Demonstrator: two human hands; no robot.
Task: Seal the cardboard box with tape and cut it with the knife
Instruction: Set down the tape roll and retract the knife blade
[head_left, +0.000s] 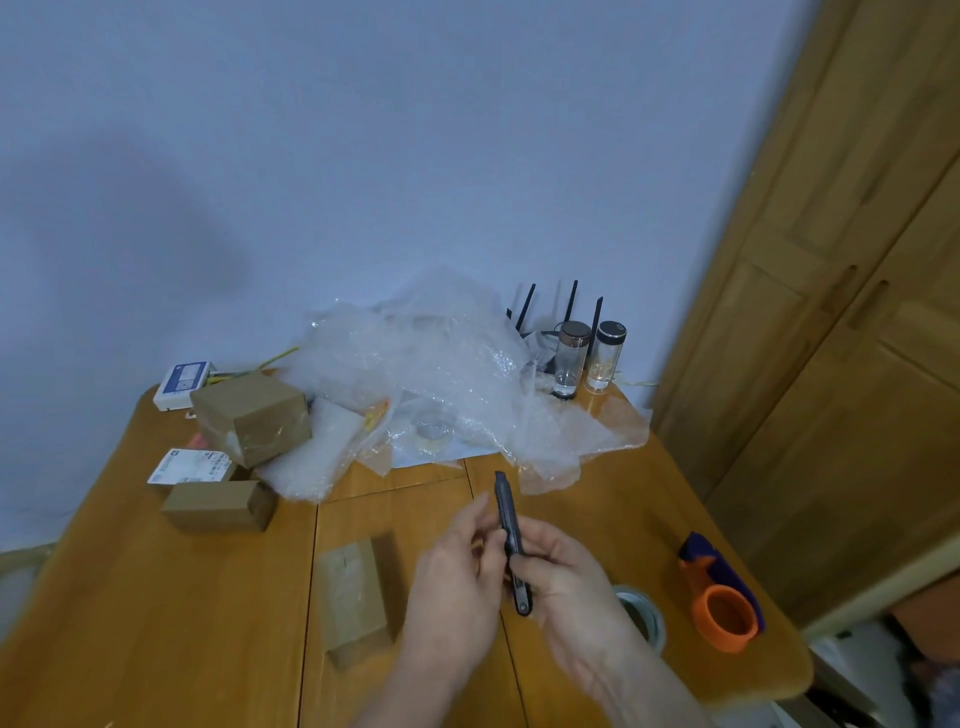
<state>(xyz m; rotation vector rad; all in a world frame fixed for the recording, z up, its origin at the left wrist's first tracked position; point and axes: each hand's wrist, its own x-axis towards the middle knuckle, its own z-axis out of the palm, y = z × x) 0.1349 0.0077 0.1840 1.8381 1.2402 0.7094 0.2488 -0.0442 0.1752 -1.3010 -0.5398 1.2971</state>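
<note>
Above the wooden table (156, 623) both of my hands hold a dark utility knife (506, 514), its tip pointing away from me. My right hand (566, 587) grips the handle's lower part; my left hand (457, 577) pinches the handle from the left side. Whether a blade is out, I cannot tell. A small cardboard box (356, 597), taped along its top, lies on the table just left of my hands. Partly hidden behind my right wrist is a roll of clear tape (644, 613).
An orange and purple tape dispenser (722, 597) sits at the right edge. Two more cardboard boxes (249, 415) (218, 504) and white labelled packets lie at the left. Crumpled bubble wrap (431, 374), two glass bottles (587, 358) and a router stand at the back. A wooden door is on the right.
</note>
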